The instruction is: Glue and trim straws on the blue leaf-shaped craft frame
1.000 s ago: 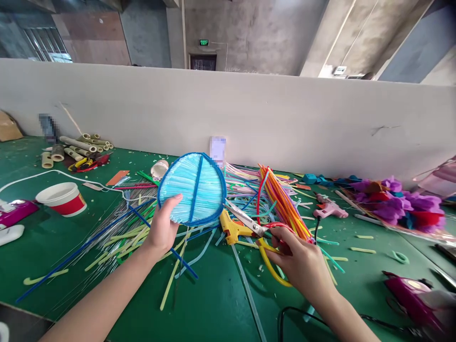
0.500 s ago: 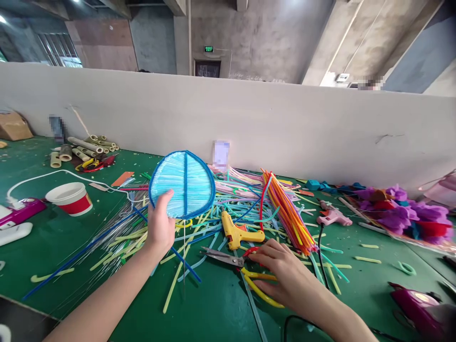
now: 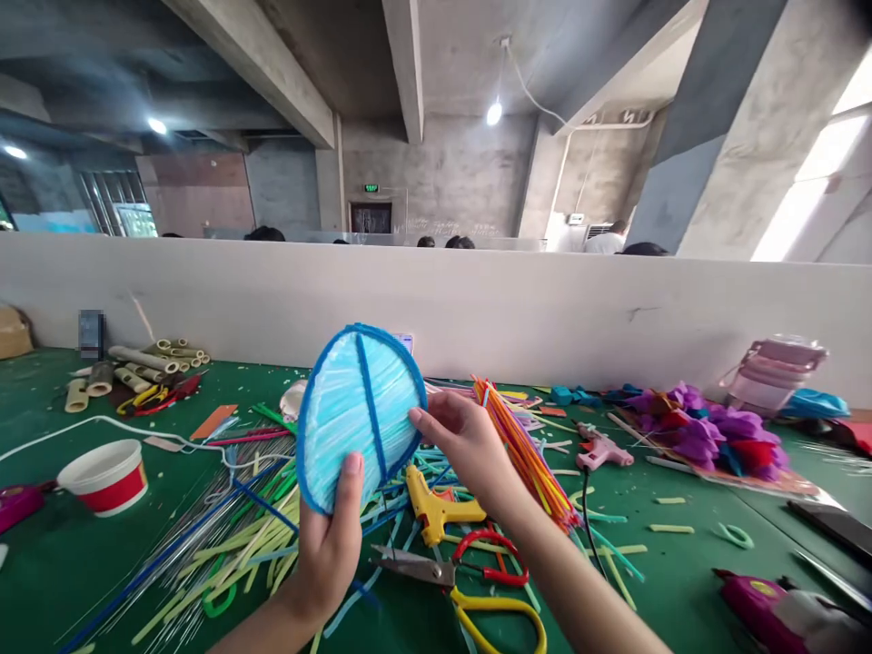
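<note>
A light blue leaf shape with a darker blue pipe-cleaner rim and midrib is held up over the table. My left hand grips its lower part, thumb across the front. At its right edge, my right hand pinches the rim between thumb and fingers. Below the right hand lie scissors with one red and one yellow handle, blades slightly apart. Just behind them is a yellow glue gun. Orange and purple pipe cleaners lie bundled beyond the right wrist.
Loose green and yellow pipe cleaners and thin wires cover the left middle. A paper cup and bamboo pieces stand left. On the right are a pink glue gun, purple flowers and a pink bottle. A white partition closes the back.
My right hand has left the scissors on the table and moved up to the leaf's right edge. The leaf is now tilted and turned. The view has tipped upward.
</note>
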`<state>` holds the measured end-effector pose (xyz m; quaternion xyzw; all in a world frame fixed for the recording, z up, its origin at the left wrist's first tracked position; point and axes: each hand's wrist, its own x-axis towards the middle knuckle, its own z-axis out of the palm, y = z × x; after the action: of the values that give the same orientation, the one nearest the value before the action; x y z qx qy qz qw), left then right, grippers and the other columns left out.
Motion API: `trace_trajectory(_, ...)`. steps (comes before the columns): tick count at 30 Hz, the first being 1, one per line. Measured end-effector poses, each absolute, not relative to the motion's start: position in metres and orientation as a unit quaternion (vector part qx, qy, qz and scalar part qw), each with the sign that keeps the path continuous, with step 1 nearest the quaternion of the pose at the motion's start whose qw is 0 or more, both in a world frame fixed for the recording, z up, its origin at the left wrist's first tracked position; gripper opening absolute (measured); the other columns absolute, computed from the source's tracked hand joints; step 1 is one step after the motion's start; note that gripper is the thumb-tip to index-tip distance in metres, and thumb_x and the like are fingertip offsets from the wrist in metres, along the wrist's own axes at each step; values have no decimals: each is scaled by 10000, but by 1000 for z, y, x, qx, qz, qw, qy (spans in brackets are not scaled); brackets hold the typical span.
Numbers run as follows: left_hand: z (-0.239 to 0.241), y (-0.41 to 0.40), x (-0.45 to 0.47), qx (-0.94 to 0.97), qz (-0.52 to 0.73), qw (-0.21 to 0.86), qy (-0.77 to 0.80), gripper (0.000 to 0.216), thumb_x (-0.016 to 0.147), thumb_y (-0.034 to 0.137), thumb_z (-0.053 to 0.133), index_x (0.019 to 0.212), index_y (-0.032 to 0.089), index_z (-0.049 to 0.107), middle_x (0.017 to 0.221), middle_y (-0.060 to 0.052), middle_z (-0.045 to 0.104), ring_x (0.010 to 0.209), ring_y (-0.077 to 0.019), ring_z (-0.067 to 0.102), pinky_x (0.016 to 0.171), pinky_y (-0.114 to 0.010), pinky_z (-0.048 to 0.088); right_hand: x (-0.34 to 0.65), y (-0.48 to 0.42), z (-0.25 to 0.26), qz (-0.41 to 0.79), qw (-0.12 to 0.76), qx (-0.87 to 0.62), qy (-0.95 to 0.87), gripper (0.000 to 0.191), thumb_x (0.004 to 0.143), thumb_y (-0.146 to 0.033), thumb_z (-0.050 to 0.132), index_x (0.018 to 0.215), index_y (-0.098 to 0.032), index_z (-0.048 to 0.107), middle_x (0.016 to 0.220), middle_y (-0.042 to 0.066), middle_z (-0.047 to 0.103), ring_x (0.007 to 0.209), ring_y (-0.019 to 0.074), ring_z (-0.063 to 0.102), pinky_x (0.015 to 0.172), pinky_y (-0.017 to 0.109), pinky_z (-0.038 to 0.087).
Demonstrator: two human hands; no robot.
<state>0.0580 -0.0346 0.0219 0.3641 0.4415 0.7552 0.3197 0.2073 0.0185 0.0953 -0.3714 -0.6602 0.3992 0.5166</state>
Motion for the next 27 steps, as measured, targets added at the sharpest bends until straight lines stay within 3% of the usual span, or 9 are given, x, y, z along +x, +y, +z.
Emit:
trace_trajectory(3,7,-35,52,460,683,421,380,772,786,542,688,1450,221,460,1257,-132,675,1179,-341,618,973,-445,532,210,20,99,408,567,-337,-631,351,788,-484,707,953,-176,679,879,49,721,753,179,663,638,280,512)
trace_trajectory(5,2,-34,42,516,654,475,283,787,809,653,572,1482,278,411,1330,-117,635,1233,-352,578,983,-484,516,222,19,106,370,584,-339,-638,346,810,-470,695,987,-173,696,894,55,727,769,184,667,640,278,509)
trace_trajectory(10,39,-23,14,531,597,551,240,867,833,816,183,1364,248,567,1240,-127,682,1190,-344,600,913,-459,532,264,17,126,212,563,-363,-711,274,916,-399,594,1099,-237,716,995,36,742,888,194,680,746,304,519)
trace_trajectory(14,98,-8,18,607,490,528,335,590,920,626,426,1340,236,570,1153,-104,710,1017,-275,662,789,-365,535,271,13,129,114,493,-330,-797,257,971,-281,516,1140,-292,710,1020,13,726,923,170,664,797,305,500)
trace_trajectory(18,128,5,44,720,380,443,375,496,859,520,626,1257,225,635,1096,-84,711,934,-241,653,712,-310,508,261,10,125,69,462,-293,-834,292,981,-204,481,1149,-301,699,1031,17,707,944,157,652,830,303,503)
trace_trajectory(20,129,9,55,741,398,393,371,420,869,491,625,1164,201,694,1062,-73,711,970,-235,633,801,-316,493,257,10,123,53,469,-303,-828,285,982,-213,485,1182,-283,675,1040,31,702,963,165,649,843,312,509)
trace_trajectory(23,124,11,61,731,432,365,382,398,895,504,575,1079,184,723,945,-52,715,881,-214,619,740,-289,476,256,10,122,4,514,-321,-796,273,973,-225,506,1211,-254,635,1109,57,673,1042,185,622,895,340,501)
trace_trajectory(27,121,12,57,715,469,327,402,422,897,539,550,986,163,721,823,-30,682,746,-174,573,626,-251,435,255,8,120,-122,557,-327,-754,130,921,-206,571,982,-236,682,1022,65,626,976,209,578,862,373,489)
